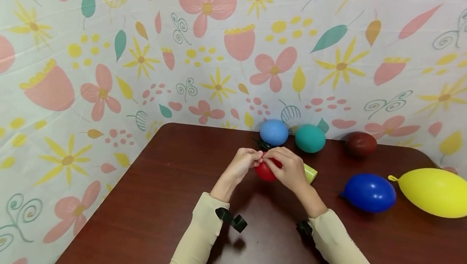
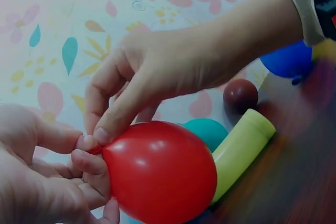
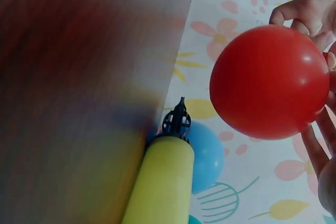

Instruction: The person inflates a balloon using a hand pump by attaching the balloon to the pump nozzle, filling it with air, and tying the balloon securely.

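A small inflated red balloon is held between the two hands over the middle of the table. The left hand pinches its neck between thumb and fingers. From the other side, the right hand grips the neck close to the left fingertips, as the left wrist view shows around the balloon's knot end. Fingers hide most of the neck. The balloon's round body hangs free of the table in the right wrist view. Just beyond the right hand lies a yellow-green balloon pump with a black tip.
A light blue balloon, a teal balloon and a brown balloon line the table's back edge by the floral cloth. At right lie a dark blue balloon and a larger yellow balloon. Dark wooden table underneath.
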Tool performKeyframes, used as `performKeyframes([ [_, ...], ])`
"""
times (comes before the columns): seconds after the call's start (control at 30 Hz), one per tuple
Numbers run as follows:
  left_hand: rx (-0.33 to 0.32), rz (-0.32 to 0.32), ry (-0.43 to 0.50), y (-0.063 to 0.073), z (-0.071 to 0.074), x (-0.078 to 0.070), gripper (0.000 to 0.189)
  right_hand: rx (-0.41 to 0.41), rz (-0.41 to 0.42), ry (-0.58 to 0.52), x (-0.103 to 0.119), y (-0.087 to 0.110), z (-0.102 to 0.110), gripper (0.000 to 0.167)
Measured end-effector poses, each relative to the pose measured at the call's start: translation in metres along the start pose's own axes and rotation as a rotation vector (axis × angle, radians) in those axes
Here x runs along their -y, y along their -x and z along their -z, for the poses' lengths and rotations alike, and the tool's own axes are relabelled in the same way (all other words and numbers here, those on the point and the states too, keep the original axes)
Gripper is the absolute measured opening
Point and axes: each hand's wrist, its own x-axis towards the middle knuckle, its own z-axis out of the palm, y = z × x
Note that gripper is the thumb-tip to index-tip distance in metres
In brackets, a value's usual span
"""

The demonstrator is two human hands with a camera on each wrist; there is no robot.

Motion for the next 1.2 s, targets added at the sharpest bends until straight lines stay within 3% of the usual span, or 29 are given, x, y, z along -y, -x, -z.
performKeyframes([
  [0.23,0.001,-0.043,-0.078,0.000,-0.004,-0.002,0.023,0.016,0.067,0.198,0.003,0.001,-0.002,0.009],
  [0.4,-0.013,-0.090,-0.082,-0.001,-0.012,0.000,0.024,-0.037,0.111,0.311,-0.001,0.001,-0.003,0.022],
  [0.77,-0.022,-0.141,-0.101,0.003,-0.012,0.002,0.024,-0.184,0.137,0.224,-0.011,-0.003,0.007,0.016],
  [0.83,-0.027,-0.141,-0.088,0.003,-0.012,0.002,0.023,-0.158,0.118,0.183,-0.011,-0.004,0.007,0.013],
  [1.03,-0.057,-0.107,-0.106,-0.002,-0.015,0.006,0.022,0.023,0.081,0.178,-0.007,-0.001,0.000,0.011],
  [1.2,-0.082,-0.097,-0.126,-0.001,-0.011,0.006,0.023,0.042,0.026,0.088,-0.005,0.002,-0.002,0.025],
])
